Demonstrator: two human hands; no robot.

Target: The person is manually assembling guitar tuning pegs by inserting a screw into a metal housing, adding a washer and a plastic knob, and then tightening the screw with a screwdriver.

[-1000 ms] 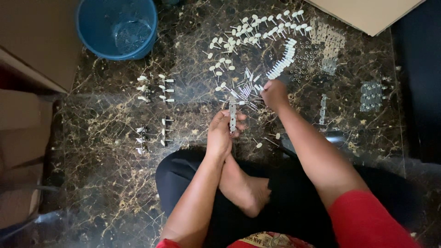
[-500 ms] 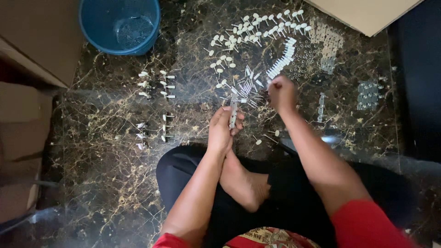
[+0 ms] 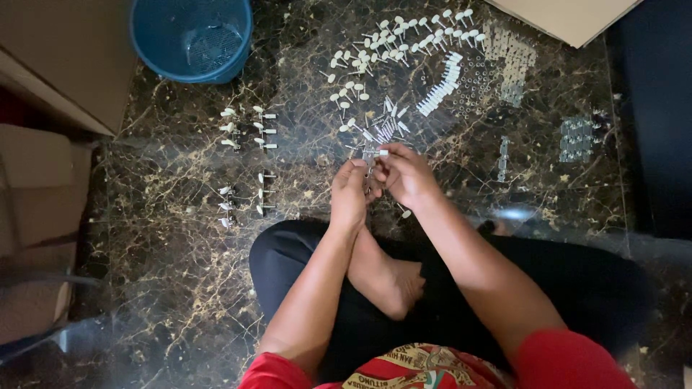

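Note:
I sit cross-legged on a dark marble floor [image 3: 173, 288]. My left hand [image 3: 349, 194] grips a small clear plastic holder strip [image 3: 370, 160] with thin pins in it. My right hand [image 3: 405, 173] meets it from the right, fingertips pinching a small white-headed pin [image 3: 382, 153] at the top of the strip. Just beyond my hands lies a loose pile of white-headed pins [image 3: 386, 126]. More of them are scattered farther up [image 3: 404, 32].
A blue bucket [image 3: 191, 36] stands at the upper left. Small filled holders [image 3: 245, 130] lie in rows at the left. Clear plastic strips [image 3: 512, 57] and a clear tray [image 3: 577, 139] lie at the right. Cardboard boxes [image 3: 36, 187] line the left edge; a flat board [image 3: 569, 14] sits top right.
My right hand has come back from the pin pile toward my left hand and now meets it at the strip. The left hand has stayed where it was.

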